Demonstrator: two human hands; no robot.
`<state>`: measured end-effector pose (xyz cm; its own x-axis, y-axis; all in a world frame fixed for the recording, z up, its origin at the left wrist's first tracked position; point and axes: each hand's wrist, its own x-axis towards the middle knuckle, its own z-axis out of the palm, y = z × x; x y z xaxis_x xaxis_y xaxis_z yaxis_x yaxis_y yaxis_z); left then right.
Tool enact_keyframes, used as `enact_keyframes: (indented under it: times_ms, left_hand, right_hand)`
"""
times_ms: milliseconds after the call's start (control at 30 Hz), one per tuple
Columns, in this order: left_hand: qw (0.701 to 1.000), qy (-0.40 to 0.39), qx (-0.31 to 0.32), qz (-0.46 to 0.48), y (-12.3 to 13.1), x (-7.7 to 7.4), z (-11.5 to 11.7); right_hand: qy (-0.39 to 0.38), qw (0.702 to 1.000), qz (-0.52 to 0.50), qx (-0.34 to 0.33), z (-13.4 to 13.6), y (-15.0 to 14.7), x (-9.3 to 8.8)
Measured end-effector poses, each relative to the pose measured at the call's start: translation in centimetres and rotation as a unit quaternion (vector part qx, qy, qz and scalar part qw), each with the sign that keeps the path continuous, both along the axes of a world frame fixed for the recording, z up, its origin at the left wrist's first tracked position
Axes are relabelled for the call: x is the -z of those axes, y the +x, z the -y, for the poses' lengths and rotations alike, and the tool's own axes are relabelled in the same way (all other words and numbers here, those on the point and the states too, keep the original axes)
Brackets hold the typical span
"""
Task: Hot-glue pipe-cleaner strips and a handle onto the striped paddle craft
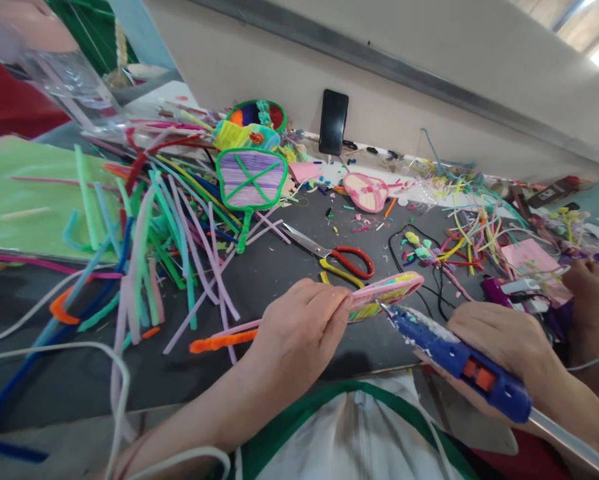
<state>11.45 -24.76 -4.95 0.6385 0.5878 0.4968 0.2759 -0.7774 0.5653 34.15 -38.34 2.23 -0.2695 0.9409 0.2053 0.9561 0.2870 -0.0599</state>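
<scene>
My left hand (304, 327) is closed on a flat pipe-cleaner craft piece (384, 288) with a pink rim and a yellow and green middle. It is tilted so that its edge faces me. A blue hot glue gun (459, 363) is gripped in my right hand (509, 340), its nozzle at the near side of the craft piece; contact is hard to tell. An orange pipe cleaner (224, 341) sticks out left of my left hand. Just beyond the craft piece lie scissors (329, 252) with red and yellow handles.
Loose pipe cleaners (179, 227) cover the left side. A purple, green-rimmed craft (252, 179) and a pink one (365, 191) lie further back. A black phone (333, 122) leans on the partition. Another person's hand (587, 283) is at right, near a purple power strip (499, 291). White cords (122, 373) cross the front left.
</scene>
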Motion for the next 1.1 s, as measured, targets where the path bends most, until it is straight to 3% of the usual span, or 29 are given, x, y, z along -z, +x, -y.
enact_keyframes:
  times_ms: [233, 567, 733, 1100]
  left_hand:
    - [1.0, 0.005, 0.006, 0.01, 0.1, -0.2, 0.0]
    - [1.0, -0.005, 0.016, 0.004, -0.1, 0.1, 0.0]
    - [1.0, 0.004, 0.02, 0.02, -0.1, 0.1, -0.2]
    - [1.0, 0.008, 0.017, 0.023, 0.1, 0.0, -0.2]
  right_hand:
    - [0.003, 1.0, -0.001, 0.001, -0.1, -0.1, -0.6]
    - [-0.054, 0.996, 0.066, -0.026, -0.2, -0.1, -1.3]
    - [-0.06, 0.998, 0.028, 0.009, 0.0, -0.6, -1.9]
    - [-0.042, 0.999, 0.008, -0.002, 0.7, 0.2, -2.5]
